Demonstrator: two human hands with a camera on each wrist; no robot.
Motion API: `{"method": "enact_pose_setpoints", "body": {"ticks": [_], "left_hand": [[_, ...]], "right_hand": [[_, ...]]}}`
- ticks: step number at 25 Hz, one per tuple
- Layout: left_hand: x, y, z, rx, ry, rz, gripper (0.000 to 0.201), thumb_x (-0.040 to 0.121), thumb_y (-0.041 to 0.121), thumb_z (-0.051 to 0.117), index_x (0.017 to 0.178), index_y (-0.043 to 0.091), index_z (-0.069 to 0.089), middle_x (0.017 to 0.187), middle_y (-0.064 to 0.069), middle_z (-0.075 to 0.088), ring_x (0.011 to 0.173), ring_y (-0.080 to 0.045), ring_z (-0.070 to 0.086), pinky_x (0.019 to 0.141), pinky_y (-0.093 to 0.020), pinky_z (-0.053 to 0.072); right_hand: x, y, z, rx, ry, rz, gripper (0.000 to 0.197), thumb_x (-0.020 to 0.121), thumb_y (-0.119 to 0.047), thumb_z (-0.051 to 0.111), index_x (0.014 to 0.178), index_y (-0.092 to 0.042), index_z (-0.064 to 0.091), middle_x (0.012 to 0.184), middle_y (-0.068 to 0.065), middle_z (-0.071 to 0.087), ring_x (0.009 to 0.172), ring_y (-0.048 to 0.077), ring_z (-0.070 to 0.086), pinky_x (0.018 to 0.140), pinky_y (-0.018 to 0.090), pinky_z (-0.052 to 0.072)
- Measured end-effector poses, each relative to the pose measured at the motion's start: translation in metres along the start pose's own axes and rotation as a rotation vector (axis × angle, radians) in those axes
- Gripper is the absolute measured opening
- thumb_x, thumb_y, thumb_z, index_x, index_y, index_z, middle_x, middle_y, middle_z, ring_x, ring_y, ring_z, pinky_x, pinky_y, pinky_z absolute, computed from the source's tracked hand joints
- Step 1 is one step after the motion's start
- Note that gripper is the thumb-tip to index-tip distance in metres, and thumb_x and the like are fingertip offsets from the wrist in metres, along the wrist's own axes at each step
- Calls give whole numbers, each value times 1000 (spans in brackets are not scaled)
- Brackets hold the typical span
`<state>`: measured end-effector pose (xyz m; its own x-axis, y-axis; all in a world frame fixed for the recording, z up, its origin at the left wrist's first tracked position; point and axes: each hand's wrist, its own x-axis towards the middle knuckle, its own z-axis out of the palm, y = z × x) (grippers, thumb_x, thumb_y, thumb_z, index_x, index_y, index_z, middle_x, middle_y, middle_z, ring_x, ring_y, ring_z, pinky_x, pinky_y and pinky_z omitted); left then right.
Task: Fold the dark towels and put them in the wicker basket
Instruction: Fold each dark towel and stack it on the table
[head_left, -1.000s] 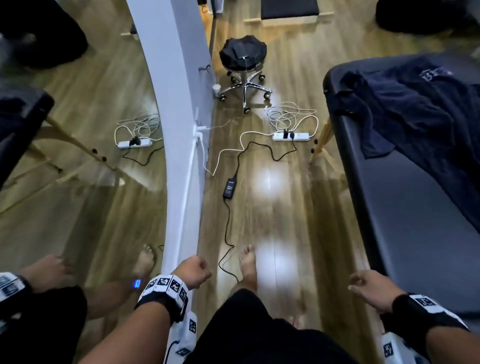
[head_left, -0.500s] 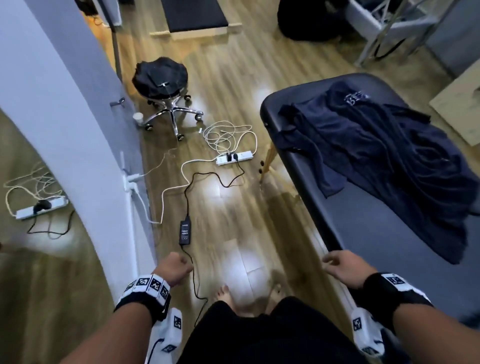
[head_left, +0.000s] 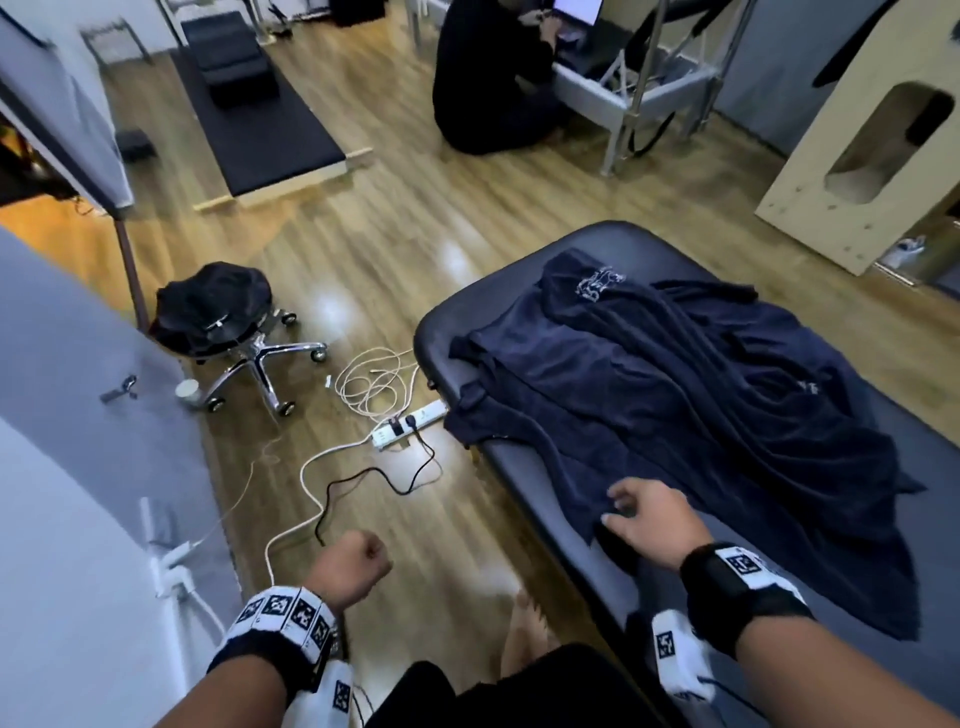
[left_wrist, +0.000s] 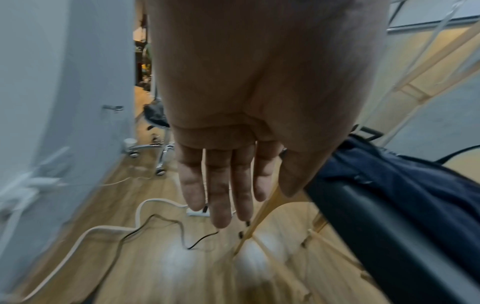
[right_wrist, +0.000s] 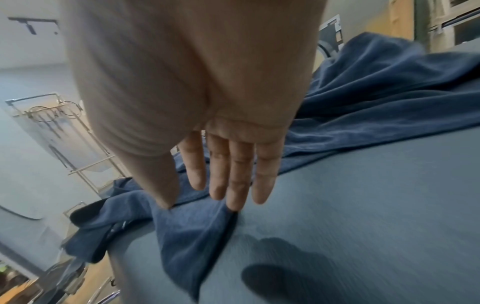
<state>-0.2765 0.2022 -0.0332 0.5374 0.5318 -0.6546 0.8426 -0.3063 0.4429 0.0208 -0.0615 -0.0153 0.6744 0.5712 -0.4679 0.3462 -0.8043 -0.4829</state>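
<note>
Several dark navy towels (head_left: 701, 395) lie crumpled in a heap on a dark padded table (head_left: 634, 244) at the right. My right hand (head_left: 644, 519) reaches over the table's near part. In the right wrist view, the hand (right_wrist: 202, 197) has straight fingers, and their tips touch the near towel corner (right_wrist: 192, 236) without gripping it. My left hand (head_left: 358, 564) hangs empty over the floor, left of the table. Seen from the left wrist, the hand (left_wrist: 254, 197) has loose, nearly straight fingers beside the table edge (left_wrist: 376, 226). No wicker basket is in view.
A rolling stool (head_left: 218, 312) stands on the wooden floor at left. A power strip with coiled cables (head_left: 410, 421) lies just off the table's corner. A grey partition (head_left: 78, 467) closes the left side. A seated person (head_left: 493, 78) and a wooden cabinet (head_left: 857, 156) are farther back.
The view has swung right and up, bringing the table and towels closer. My right hand moved forward from the table edge onto the near towel corner. The left hand stayed low at my side.
</note>
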Motion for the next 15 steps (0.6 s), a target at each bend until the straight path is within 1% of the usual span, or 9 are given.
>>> {"method": "enact_pose_setpoints", "body": {"ticks": [3, 5, 6, 7, 9, 10, 12, 13, 15], "left_hand": [[30, 61, -16, 35, 12, 93, 13, 84, 17, 63, 72, 14, 60, 67, 1, 60, 59, -14, 55, 64, -31, 49], [48, 96, -22, 115, 29, 151, 10, 85, 21, 62, 80, 13, 64, 73, 1, 65, 66, -14, 59, 67, -28, 48], [52, 111, -24, 169, 34, 182, 10, 86, 23, 61, 83, 14, 64, 77, 1, 66, 69, -14, 60, 65, -25, 45], [58, 126, -25, 213, 26, 214, 11, 87, 25, 60, 86, 15, 64, 78, 2, 66, 73, -14, 60, 62, -23, 42], [72, 155, -29, 264, 12, 290, 11, 88, 27, 59, 88, 17, 65, 82, 3, 66, 81, -17, 62, 67, -24, 42], [80, 168, -32, 288, 18, 333, 12, 88, 28, 60, 90, 18, 65, 85, 3, 68, 85, -18, 63, 70, -24, 43], [93, 190, -40, 318, 22, 396, 12, 88, 29, 60, 91, 19, 66, 88, 4, 69, 87, -17, 63, 71, -24, 43], [96, 201, -44, 328, 11, 434, 12, 87, 28, 60, 91, 19, 66, 87, 5, 68, 86, -16, 63, 71, -24, 42], [103, 225, -48, 335, -44, 505, 12, 88, 29, 59, 90, 19, 66, 84, 7, 68, 84, -13, 62, 72, -25, 45]], "right_hand": [[45, -8, -30, -86, 84, -39, 40, 81, -36, 75, 118, -22, 68, 114, 1, 68, 109, 22, 64, 96, 32, 50], [69, -10, -48, -153, 168, -46, 42, 82, -35, 74, 120, -21, 66, 121, 5, 59, 114, 27, 58, 97, 36, 50], [78, -11, -56, -169, 233, -39, 43, 82, -34, 74, 121, -19, 64, 123, 7, 54, 116, 29, 54, 98, 38, 49], [87, -10, -64, -181, 304, -2, 47, 81, -33, 75, 123, -19, 61, 127, 9, 50, 119, 32, 48, 99, 40, 47], [104, -3, -81, -220, 403, 157, 61, 79, -34, 77, 132, -21, 50, 137, 13, 41, 125, 36, 39, 101, 47, 43], [112, 3, -89, -225, 403, 262, 65, 79, -36, 75, 134, -21, 44, 141, 14, 40, 128, 37, 37, 102, 50, 40], [122, 15, -102, -212, 319, 434, 56, 84, -37, 68, 131, -19, 44, 139, 13, 48, 128, 36, 45, 102, 52, 38], [123, 19, -105, -224, 273, 464, 47, 87, -36, 65, 127, -18, 48, 135, 11, 53, 125, 34, 50, 100, 50, 38], [119, 23, -107, -278, 237, 425, 34, 91, -37, 61, 118, -17, 55, 127, 10, 60, 117, 32, 58, 96, 46, 43]]}}
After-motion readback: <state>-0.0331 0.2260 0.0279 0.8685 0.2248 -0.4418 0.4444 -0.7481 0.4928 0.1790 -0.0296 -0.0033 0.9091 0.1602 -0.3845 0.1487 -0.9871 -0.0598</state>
